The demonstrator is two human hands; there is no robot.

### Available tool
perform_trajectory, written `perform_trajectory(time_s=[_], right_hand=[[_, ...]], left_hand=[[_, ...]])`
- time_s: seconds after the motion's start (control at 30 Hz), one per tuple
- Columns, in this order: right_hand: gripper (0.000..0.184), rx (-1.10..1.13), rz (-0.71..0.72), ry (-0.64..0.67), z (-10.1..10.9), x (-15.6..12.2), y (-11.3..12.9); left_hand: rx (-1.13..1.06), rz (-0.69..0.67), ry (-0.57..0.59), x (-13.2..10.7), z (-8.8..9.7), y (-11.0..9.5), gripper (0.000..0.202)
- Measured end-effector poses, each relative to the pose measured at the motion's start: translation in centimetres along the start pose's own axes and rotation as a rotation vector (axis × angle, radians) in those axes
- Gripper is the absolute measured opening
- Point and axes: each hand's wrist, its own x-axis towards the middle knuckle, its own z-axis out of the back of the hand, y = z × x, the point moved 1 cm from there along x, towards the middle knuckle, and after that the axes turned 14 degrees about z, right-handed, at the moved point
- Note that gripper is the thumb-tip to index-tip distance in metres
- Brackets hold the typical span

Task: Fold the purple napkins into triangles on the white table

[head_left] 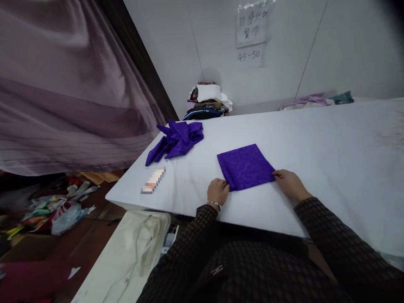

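A purple patterned cloth napkin, folded into a square, lies on the white-covered table. My left hand pinches its near left corner, fingers curled. At the near right corner, my right hand grips the edge between thumb and fingers. Farther left sits a crumpled heap of purple cloth, apart from both hands. Between that heap and the table's front edge lies a small flat pixelated item whose kind is hidden.
Folded clothes are stacked behind the table's far edge, with more fabric to the right. A white plastic bin lid stands below the front left edge. Bags clutter the floor. A curtain hangs at left.
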Motion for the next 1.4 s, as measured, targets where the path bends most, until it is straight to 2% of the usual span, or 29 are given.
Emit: perform_trajectory(time_s=[0.1, 0.23, 0.37, 0.5, 0.67, 0.73, 0.83, 0.9, 0.93, 1.03, 1.2, 1.3, 1.4], right_hand=[[0.034, -0.060, 0.025, 0.031, 0.0, -0.4, 0.2], [0.035, -0.076, 0.036, 0.036, 0.1, -0.6, 0.3], [0.035, -0.047, 0.024, 0.078, 0.2, -1.0, 0.7], [0.033, 0.022, 0.041, 0.148, -0.2, -2.1, 2.2], [0.033, -0.065, 0.124, 0.169, -0.8, -3.8, 4.3], [0.033, -0.106, 0.118, 0.163, -0.8, -4.1, 4.9], [0.033, -0.148, 0.116, 0.166, -0.6, -4.3, 5.3], [0.035, -0.171, 0.125, 0.168, -0.4, -4.4, 5.4], [0.035, -0.180, 0.129, 0.165, -0.3, -4.5, 5.3], [0.036, -0.184, 0.146, 0.137, -0.3, -5.0, 4.9], [0.035, -0.172, 0.175, 0.079, -0.6, -5.7, 4.2], [0.034, -0.159, 0.162, 0.059, -0.9, -5.8, 4.0], [0.033, -0.148, 0.159, 0.056, -1.1, -5.9, 3.9]], left_hand=[[-0.031, 0.085, 0.013, 0.4, -0.1, -0.7, 0.029], [-0.056, 0.167, 0.090, 0.6, -0.3, -1.2, 0.042], [-0.088, 0.195, 0.107, 0.9, -0.3, -1.0, 0.040], [-0.124, 0.236, 0.079, 1.4, 0.7, 0.5, 0.033], [-0.076, 0.240, 0.043, 2.0, 1.9, 2.0, 0.022], [-0.089, 0.182, -0.032, 2.3, 2.2, 1.6, 0.021], [-0.061, -0.066, -0.110, 2.4, 1.8, 0.2, 0.027], [0.051, -0.211, -0.062, 2.3, 1.0, -0.5, 0.037], [0.125, -0.236, -0.012, 2.3, 0.6, -0.6, 0.043], [0.294, -0.204, 0.137, 2.1, -0.6, -0.2, 0.056], [0.313, -0.162, 0.224, 2.4, -0.3, 0.5, 0.060], [0.298, -0.112, 0.201, 3.3, 0.6, -0.2, 0.059], [0.333, -0.183, 0.103, 4.9, 0.7, -1.3, 0.066]])
